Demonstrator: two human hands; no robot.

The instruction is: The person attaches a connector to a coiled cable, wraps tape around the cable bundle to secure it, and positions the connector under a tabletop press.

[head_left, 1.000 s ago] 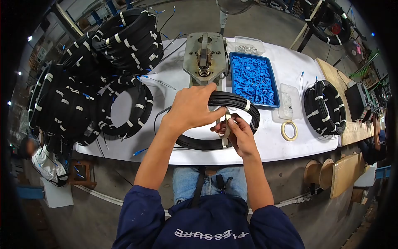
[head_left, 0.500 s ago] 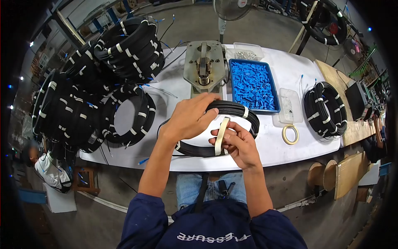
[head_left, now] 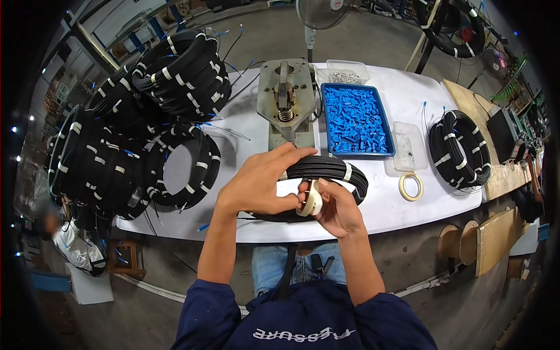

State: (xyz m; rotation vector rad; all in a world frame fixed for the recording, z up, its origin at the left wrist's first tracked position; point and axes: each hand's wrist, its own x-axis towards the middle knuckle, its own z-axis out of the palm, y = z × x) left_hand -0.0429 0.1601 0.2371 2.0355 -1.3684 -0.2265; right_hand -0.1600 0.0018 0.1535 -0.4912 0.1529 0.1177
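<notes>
A coil of black cable (head_left: 326,167) lies on the white table in front of me, with pale tape bands round it. My left hand (head_left: 265,181) rests over the coil's left part, fingers on its far side and thumb reaching inward near the tape. Inside the ring, my right hand (head_left: 333,205) pinches a roll or loop of cream tape (head_left: 311,200) between thumb and fingers. A metal press (head_left: 285,99) stands just beyond the coil.
A blue tray (head_left: 357,122) of small blue parts and a clear box (head_left: 406,149) stand right of the press. Another tape roll (head_left: 410,186) lies nearby. Banded coils (head_left: 181,76) are piled at left; one more coil (head_left: 459,150) lies at right. A person (head_left: 76,245) is at far left.
The tape in my right hand has turned from an upright strip to a curled loop. My left thumb has come down toward it. The view has shifted slightly.
</notes>
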